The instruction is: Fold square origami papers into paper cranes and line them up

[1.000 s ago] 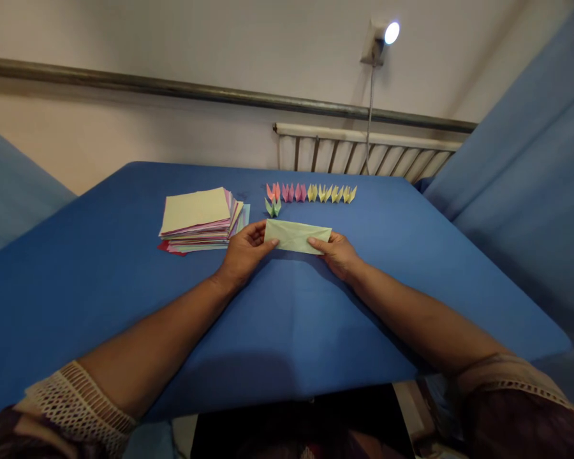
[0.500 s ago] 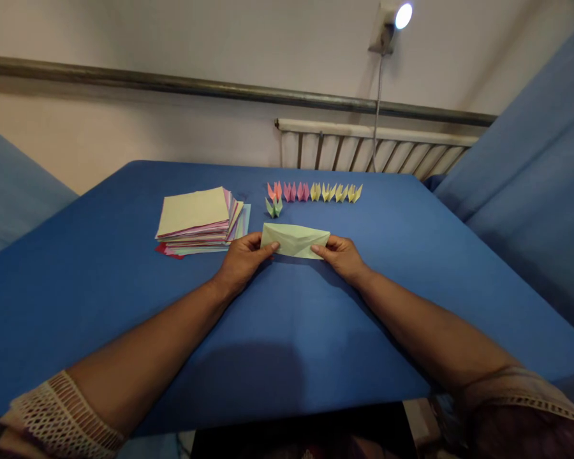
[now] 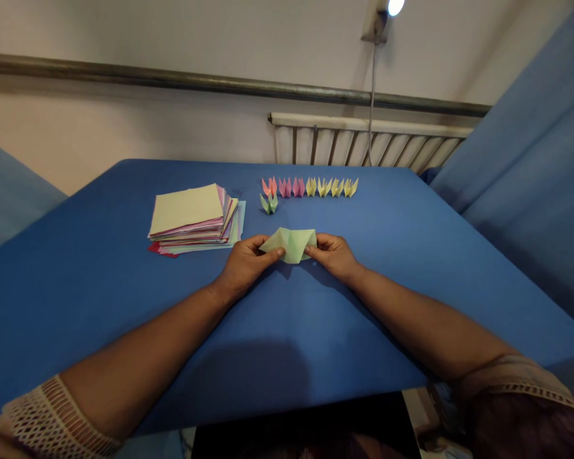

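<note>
Between my two hands is a sheet of pale green paper, creased and partly folded, bulging at its middle. My left hand pinches its left end, thumb in front and fingers behind. At the other end my right hand grips the paper the same way. Just beyond stands a small green origami piece with pointed tips. Behind it is a row of similar folded pieces: an orange-pink one, two pink ones and several yellow ones.
A thick stack of coloured paper sheets, yellow on top, lies left of my hands. Everything rests on a blue-covered table. Along the wall behind run a metal pipe and a radiator; a blue curtain hangs at right.
My hands have come closer together, and the green paper has gone from a flat, wide strip to a shorter shape bent up in the middle. The view has shifted slightly.
</note>
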A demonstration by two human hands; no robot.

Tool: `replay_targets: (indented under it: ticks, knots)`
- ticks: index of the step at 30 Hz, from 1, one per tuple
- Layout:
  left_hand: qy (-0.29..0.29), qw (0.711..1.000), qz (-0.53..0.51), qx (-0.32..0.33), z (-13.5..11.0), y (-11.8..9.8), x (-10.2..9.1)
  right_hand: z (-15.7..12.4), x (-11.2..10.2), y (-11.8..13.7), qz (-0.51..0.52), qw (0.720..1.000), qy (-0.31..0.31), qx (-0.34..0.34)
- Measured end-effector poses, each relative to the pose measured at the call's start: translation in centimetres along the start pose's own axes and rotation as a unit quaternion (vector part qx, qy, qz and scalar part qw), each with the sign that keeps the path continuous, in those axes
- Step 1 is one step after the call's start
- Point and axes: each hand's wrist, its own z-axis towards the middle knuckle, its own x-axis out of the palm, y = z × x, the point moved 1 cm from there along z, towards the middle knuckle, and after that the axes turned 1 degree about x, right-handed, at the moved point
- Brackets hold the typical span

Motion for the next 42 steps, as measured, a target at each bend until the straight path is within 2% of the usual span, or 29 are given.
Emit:
replay_targets:
  ticks: [5,13,18,23,30,33,37,42]
  knots:
    - [0.013,0.999,-0.033,0.012,-0.2,-0.1,0.8,-0.3,0.8,0.0,0.029,0.999,-0.013,0.009]
    - [0.008,0.999,-0.017,0.035,-0.5,0.2,1.4,-0.8,1.5,0.2,0.080,0.996,0.008,0.031]
    - [0.012,0.999,-0.050,0.017,-0.5,0.3,1.7,-0.9,1.7,0.4,0.089,0.995,0.014,0.035]
    - [0.001,1.000,-0.031,0.003,-0.8,-0.4,1.8,-1.0,1.7,0.3,0.099,0.994,0.007,0.041]
    - [-0.016,0.999,-0.043,0.013,-1.1,-0.9,1.9,-1.0,2.0,0.7,0.087,0.995,0.004,0.049]
    - [-0.017,0.998,-0.055,0.025,-1.1,-0.9,2.0,-1.3,1.7,0.8,0.078,0.996,0.021,0.046]
    - [-0.014,0.998,-0.064,0.025,-1.1,-0.9,1.9,-1.6,1.1,0.9,0.123,0.989,0.066,0.043]
    - [0.018,0.999,-0.047,0.020,-1.2,-0.8,1.9,-1.3,1.2,1.1,0.094,0.995,0.001,0.027]
